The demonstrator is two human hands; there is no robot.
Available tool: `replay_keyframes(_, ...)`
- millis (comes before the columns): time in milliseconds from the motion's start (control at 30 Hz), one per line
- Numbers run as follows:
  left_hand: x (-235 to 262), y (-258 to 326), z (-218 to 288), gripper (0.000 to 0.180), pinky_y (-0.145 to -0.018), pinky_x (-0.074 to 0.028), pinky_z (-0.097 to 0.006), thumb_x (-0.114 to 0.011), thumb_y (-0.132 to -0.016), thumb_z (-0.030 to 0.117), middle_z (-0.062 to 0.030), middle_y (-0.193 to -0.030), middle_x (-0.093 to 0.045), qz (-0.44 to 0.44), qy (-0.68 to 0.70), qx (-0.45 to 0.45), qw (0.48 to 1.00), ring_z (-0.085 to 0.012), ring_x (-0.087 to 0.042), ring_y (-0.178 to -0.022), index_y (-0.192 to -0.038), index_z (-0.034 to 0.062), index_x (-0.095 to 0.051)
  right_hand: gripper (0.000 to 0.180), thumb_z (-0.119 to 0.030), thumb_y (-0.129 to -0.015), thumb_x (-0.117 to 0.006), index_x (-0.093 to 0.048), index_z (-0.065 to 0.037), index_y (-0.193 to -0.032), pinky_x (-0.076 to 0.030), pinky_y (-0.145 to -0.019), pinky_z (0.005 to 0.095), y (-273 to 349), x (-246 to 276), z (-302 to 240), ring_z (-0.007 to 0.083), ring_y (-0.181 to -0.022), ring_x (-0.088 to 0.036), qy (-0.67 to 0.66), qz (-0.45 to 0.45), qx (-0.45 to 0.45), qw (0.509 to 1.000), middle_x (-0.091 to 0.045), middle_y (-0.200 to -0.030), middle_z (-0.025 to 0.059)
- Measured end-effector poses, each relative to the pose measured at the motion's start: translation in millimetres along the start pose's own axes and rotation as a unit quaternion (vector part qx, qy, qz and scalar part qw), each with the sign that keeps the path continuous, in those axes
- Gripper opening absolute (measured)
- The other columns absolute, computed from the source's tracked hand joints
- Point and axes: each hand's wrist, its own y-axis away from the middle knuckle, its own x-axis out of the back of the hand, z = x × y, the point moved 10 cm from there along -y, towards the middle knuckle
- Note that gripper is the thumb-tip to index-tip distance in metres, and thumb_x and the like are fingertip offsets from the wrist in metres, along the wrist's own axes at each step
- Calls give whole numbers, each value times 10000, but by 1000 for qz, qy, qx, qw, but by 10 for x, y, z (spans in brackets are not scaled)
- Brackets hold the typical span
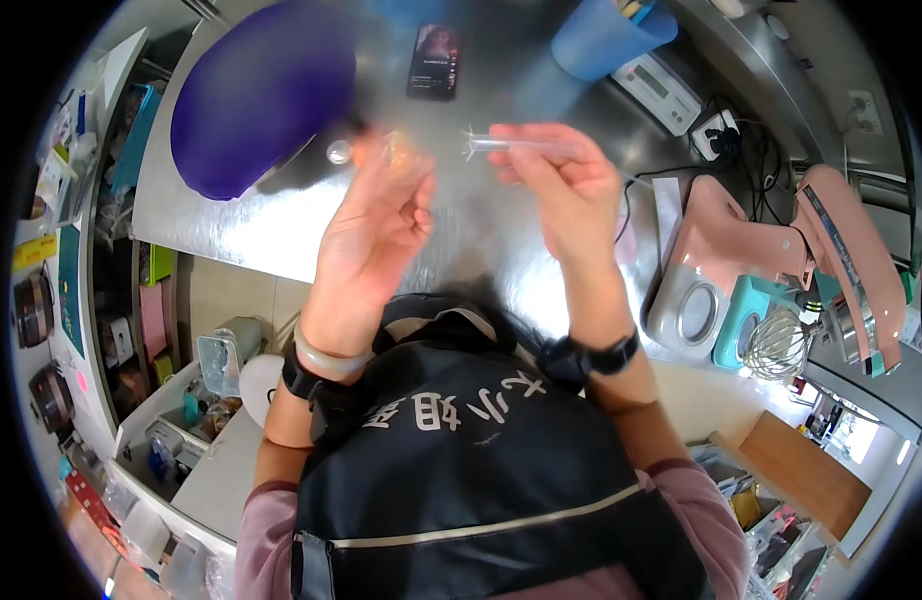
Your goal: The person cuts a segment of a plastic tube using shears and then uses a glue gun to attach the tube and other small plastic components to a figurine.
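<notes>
Over the steel worktop, the right hand pinches a clear tube lying crosswise, pointing toward the left hand, which pinches something small, blurred.

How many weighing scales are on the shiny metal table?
2. One white digital scale lies at the far right of the steel table, beside the blue plastic cup. One small teal scale sits under the pink stand mixer. Others may be hidden.
</notes>
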Motion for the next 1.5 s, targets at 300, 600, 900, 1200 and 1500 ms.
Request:
replay_keyframes(300, -281, 139, -24, 345, -691, -396, -241, -589, -824, 369, -12, -935, -556, -35, -25, -17, 999, -120, -495, -806, -1037, 99, -559, 211, 79, -720, -636, -546, 48, -908, -473, -772, 288, 418, -461, -656, 196, -872, -604, 237, -49, 224, 944, -627, -938, 179)
replay_keyframes(600, -365, 218, -74, 377, -747, -378, -237, -552, -848, 380, 15, -944, -557, -42, -88, -51, 994, -93, -490, -845, -1091, 94, -521, 220, -6, -698, -691, -575, 9, -884, -512, -661, 253, 526, -509, -738, 195, -788, -638, 333, -24, 306, 892, -641, -899, 116)
replay_keyframes(900, -379, 226, -133, 338, -826, -399, -294, -548, -861, 319, 9, -955, -562, -66, -88, -39, 993, -119, -513, -904, -1103, 85, -515, 204, -38, -685, -709, -559, -17, -821, -504, -544, 247, 638, -587, -828, 204, -674, -635, 375, 3, 381, 845, -644, -837, 106)
replay_keyframes(1200, -374, 164, -260, 309, -817, -417, -304, -542, -859, 328, -9, -1019, -569, -82, -44, 8, 996, -131, -516, -945, -1103, 140, -523, 362, -126, -616, -737, -601, -38, -940, -484, -562, 272, 503, -476, -784, 197, -673, -595, 431, 73, 333, 835, -586, -848, 57)
replay_keyframes(1500, -466, 246, -339, 286, -708, -449, -276, -531, -869, 329, -45, -917, -563, -70, -111, 46, 990, -153, -538, -802, -1052, 110, -523, 337, -127, -596, -700, -621, -99, -922, -435, -467, 250, 442, -444, -565, 138, -535, -534, 473, -6, 304, 827, -526, -718, -2)
